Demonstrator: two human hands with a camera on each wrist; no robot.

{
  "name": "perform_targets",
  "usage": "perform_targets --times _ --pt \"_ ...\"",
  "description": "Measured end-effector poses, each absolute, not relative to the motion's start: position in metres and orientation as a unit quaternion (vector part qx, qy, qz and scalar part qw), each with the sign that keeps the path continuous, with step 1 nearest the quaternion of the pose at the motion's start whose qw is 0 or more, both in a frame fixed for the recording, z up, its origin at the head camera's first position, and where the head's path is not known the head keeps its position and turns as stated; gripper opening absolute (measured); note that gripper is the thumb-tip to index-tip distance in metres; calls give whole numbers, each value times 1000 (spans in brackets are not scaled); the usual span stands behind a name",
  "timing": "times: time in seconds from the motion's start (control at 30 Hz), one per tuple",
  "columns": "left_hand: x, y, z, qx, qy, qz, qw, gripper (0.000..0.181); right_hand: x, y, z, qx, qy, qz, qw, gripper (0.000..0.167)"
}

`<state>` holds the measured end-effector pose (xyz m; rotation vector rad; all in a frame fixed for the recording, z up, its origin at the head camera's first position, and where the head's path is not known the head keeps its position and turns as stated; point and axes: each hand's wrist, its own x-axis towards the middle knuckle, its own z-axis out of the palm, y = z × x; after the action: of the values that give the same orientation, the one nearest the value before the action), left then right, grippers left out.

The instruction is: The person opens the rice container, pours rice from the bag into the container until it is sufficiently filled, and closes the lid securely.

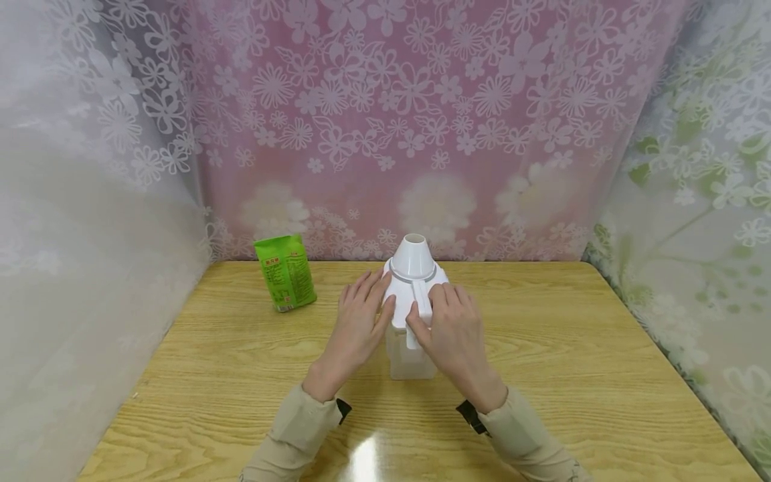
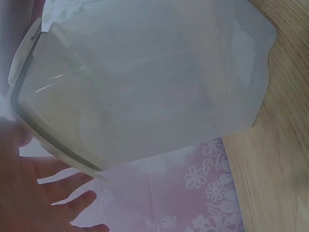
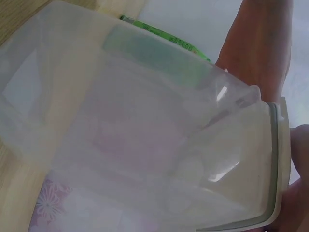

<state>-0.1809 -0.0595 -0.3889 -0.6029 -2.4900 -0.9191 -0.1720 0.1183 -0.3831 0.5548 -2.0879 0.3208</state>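
Observation:
A translucent container with a white lid and a white cone-shaped spout stands upright on the table. On the lid's left side rests my left hand, its fingers stretched out; the left wrist view shows this hand with spread fingers beside the lid rim. My right hand has its bent fingers and thumb around the white handle at the lid's front right. In the right wrist view the container's clear wall covers most of the picture, and only part of the hand shows at the right edge.
A green packet with printed text stands at the back left of the wooden table. Floral curtains hang behind the table and along both sides.

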Motion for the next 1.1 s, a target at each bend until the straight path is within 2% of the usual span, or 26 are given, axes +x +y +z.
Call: perform_targets --times 0.27,0.67,1.1 --pt "-182 -60 -387 -219 -871 -351 266 48 -177 129 -373 198 -841 154 479 28" --pt "-180 -63 -392 -193 -924 -291 158 58 -184 170 -370 148 -846 145 491 31" --pt "-182 -62 -393 -195 -928 -291 129 59 -187 223 -382 118 -857 122 487 38"
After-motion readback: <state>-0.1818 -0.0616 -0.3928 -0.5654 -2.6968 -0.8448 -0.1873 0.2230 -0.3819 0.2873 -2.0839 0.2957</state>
